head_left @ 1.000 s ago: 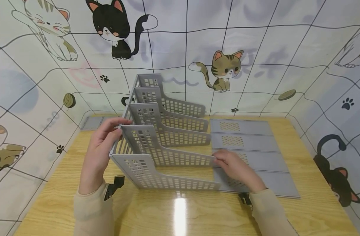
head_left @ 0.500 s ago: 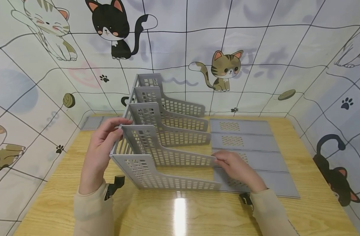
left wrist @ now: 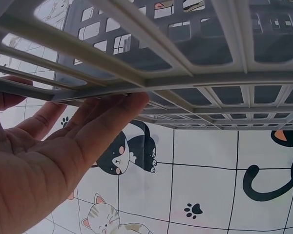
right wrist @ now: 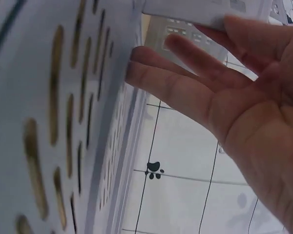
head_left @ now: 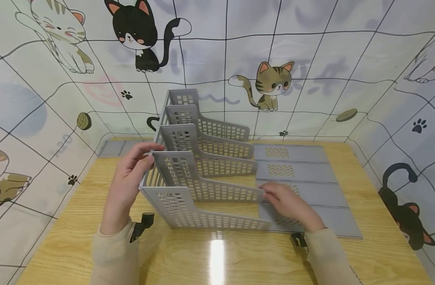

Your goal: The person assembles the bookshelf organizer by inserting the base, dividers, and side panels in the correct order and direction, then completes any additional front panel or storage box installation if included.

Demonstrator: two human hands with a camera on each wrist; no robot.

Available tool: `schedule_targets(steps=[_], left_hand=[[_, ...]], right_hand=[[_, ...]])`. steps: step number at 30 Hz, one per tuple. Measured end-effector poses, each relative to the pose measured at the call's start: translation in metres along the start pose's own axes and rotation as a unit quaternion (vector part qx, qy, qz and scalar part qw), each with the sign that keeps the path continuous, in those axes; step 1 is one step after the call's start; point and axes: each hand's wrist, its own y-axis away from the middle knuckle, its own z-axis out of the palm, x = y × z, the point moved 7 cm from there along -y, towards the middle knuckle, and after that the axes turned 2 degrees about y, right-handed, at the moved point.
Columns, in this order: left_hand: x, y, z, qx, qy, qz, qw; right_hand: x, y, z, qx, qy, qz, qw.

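Head view: left hand (head_left: 126, 180) grips gray rack (head_left: 195, 144) at upper edge; right hand (head_left: 287, 202) pinches divider tip (head_left: 259, 195).

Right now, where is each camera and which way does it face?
Head: on the head, facing forward and down; gray rack, slotted panel, left hand, right hand, sleeves show.
Left wrist: on that wrist, facing the rack's barred side; left hand shows.
Right wrist: on that wrist, facing the panel and rack corner; right hand shows.
Shared: head and right wrist both show the rack, panel and right hand.
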Motion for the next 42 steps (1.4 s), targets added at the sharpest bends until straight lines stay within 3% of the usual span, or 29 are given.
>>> schedule_targets(steps=[3, 8, 13, 17, 21, 31, 42], left_hand=[[0.000, 0.000, 0.001, -0.001, -0.004, -0.003, 1.0000], [0.000, 0.000, 0.001, -0.002, -0.012, -0.006, 0.9999], [0.000, 0.001, 0.000, 0.001, -0.017, -0.004, 0.9998], [-0.001, 0.003, 0.000, 0.001, -0.016, -0.002, 0.9999], [-0.001, 0.003, 0.000, 0.002, -0.022, -0.006, 0.9997], [0.000, 0.002, -0.001, 0.003, -0.041, -0.011, 0.9991], [0.000, 0.002, 0.001, -0.002, -0.034, -0.011, 0.9993]], right_hand=[[0.011, -0.003, -0.006, -0.011, -0.025, 0.025, 0.9993], [0.031, -0.029, -0.025, 0.022, -0.012, 0.096, 0.9950], [0.040, -0.057, -0.020, 0.020, -0.011, 0.102, 0.9946], [0.049, -0.068, -0.009, 0.019, -0.015, 0.105, 0.9942], [0.056, -0.071, -0.006, 0.034, -0.027, 0.118, 0.9921], [0.056, -0.067, -0.006, 0.035, -0.070, 0.108, 0.9910], [0.056, -0.062, -0.009, 0.043, -0.082, 0.093, 0.9913]])
